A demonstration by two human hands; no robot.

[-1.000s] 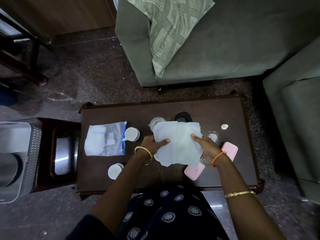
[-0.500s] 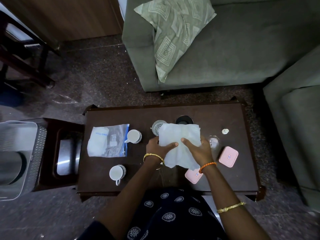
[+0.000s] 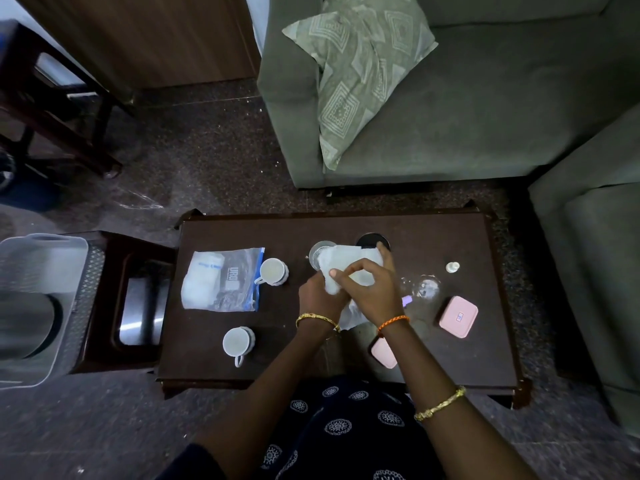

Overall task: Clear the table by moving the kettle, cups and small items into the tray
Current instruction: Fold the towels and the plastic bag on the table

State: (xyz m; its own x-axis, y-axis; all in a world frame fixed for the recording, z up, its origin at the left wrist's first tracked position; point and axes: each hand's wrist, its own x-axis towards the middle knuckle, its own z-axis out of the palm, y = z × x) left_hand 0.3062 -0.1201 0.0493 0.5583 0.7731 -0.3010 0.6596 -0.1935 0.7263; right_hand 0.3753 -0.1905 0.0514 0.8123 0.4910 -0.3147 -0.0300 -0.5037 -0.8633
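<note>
Both hands have closed in since a second ago: the white cloth point(image 3: 349, 268) was spread flat between them, now it is bunched up and gathered at table centre. Left hand point(image 3: 320, 299) grips the cloth's lower left part, fingers curled around it. Right hand point(image 3: 372, 289) lies over the cloth from the right, thumb and forefinger pinching a fold, other fingers bent on top. Cloth's far edge overlaps a round glass point(image 3: 320, 252) and sits against a dark round item point(image 3: 370, 240); cannot tell what that one is. Dark wooden table point(image 3: 450, 358) also carries a zip bag point(image 3: 223, 280) at left with white contents and a dark packet inside, a white cup point(image 3: 273, 271) just beside the bag, a second white cup point(image 3: 238, 342) nearer the person, handle toward them. Right of the hands: a clear glass item point(image 3: 427, 287), a small white cap point(image 3: 452, 267), a pink box point(image 3: 458, 316), a second pink box point(image 3: 383, 353) partly under the right wrist. Grey tray point(image 3: 81, 282) stands off the table at far left beyond a small side table point(image 3: 104, 341), with a large dark round object point(image 3: 27, 327) in it; too dim to identify.
</note>
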